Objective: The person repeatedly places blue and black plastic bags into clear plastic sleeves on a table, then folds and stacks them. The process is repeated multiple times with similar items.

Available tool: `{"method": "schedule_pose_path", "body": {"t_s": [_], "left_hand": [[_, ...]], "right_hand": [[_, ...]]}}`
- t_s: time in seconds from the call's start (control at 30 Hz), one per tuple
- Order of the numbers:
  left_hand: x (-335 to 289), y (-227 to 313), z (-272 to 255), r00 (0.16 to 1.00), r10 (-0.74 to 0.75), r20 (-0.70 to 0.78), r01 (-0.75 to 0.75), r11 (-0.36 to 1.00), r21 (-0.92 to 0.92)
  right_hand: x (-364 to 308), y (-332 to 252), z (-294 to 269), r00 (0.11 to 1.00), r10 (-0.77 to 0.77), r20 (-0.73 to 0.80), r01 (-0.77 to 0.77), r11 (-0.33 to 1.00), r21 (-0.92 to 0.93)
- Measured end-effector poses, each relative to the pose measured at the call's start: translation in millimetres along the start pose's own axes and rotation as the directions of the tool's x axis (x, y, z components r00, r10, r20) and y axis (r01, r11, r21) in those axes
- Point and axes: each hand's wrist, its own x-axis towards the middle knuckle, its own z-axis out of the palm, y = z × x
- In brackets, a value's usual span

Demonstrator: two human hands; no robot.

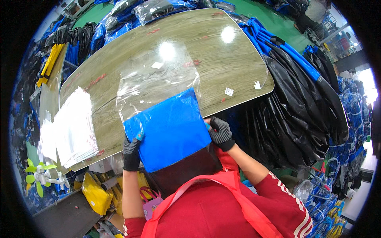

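Note:
A folded blue and black bundle of smooth, waterproof-looking material (pixel 168 133) lies at the table's near edge, its black part towards me. My left hand (pixel 131 152), in a dark glove with bare fingertips, grips its left edge. Closed at the right edge is my right hand (pixel 219 133), in a grey and black striped glove. A clear plastic bag (pixel 158 81) stretches flat across the table from the bundle's far edge. Shiny film shows along that edge, but I cannot tell how far the bag covers the bundle.
A stack of white sheets (pixel 77 127) lies on the wood-grain table (pixel 222 51) at the left. Black material with blue straps (pixel 293 95) hangs over the right side. Bagged blue and black goods (pixel 151 12) line the far edge. A small green fan (pixel 39 174) stands at lower left.

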Motion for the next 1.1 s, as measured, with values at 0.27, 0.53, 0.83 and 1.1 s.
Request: {"method": "schedule_pose_path", "body": {"t_s": [0.27,0.53,0.83,1.1], "left_hand": [[-21,-36,24,0.995,0.025,0.101,-0.017,0.997,-0.075],[-75,-81,13,0.959,0.087,0.270,-0.124,0.985,0.122],[3,-46,23,0.759,0.641,0.113,-0.584,0.594,0.553],[-33,-45,39,0.860,0.501,0.100,-0.378,0.491,0.785]], "right_hand": [[32,-24,-17,0.958,0.187,0.218,-0.256,0.902,0.349],[-41,-1,-42,0.905,0.268,0.329,-0.380,0.858,0.347],[-35,27,-38,0.784,0.481,0.394,-0.607,0.728,0.320],[-57,11,-44,0.913,0.337,0.230,-0.407,0.799,0.442]]}}
